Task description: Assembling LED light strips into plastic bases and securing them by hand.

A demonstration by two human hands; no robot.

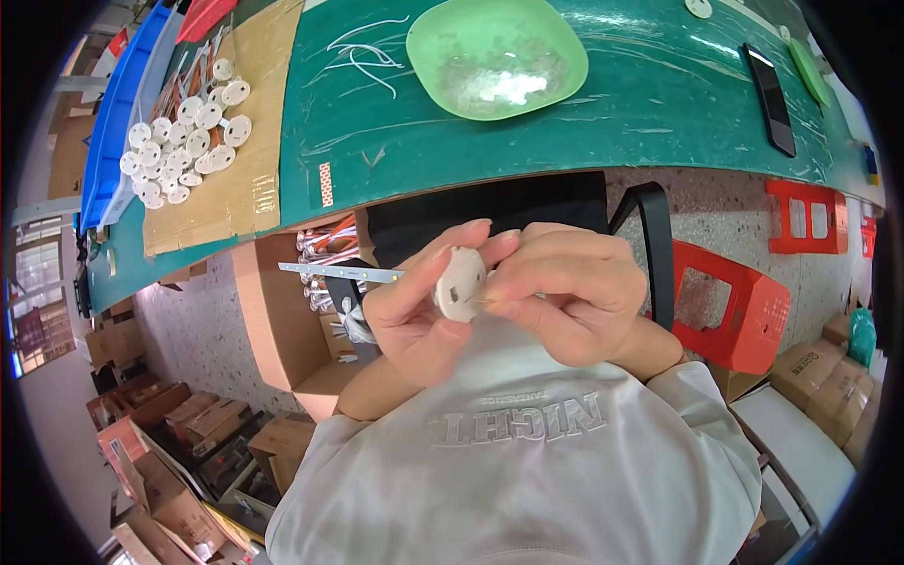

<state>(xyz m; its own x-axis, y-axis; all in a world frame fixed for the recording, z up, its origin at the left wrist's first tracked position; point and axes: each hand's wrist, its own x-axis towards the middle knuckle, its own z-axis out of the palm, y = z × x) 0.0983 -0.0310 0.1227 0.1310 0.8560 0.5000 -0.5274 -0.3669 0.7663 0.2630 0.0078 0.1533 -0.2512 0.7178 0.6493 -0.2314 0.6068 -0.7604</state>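
A round white disc-shaped plastic part (460, 284) with small dark slots in its face is held up in front of my chest. My left hand (405, 325) is closed around its left edge, thumb below and fingers behind. A narrow pale strip with small yellow dots (334, 272), which looks like an LED strip, sticks out leftward from behind the left fingers. My right hand (579, 292) pinches at the disc's right edge, thumb against forefinger. Something thin, perhaps a wire end, shows faintly between those fingertips, but it is too small to make out.
On the green table (358, 160) stand a light green bowl (426, 56) of small clear pieces, white wires (367, 58) and a phone (772, 99). Similar white discs (179, 151) lie heaped on cardboard (259, 179), beside a blue bin (118, 113). A carton (259, 306) holds wired parts; red stools (730, 306) stand right.
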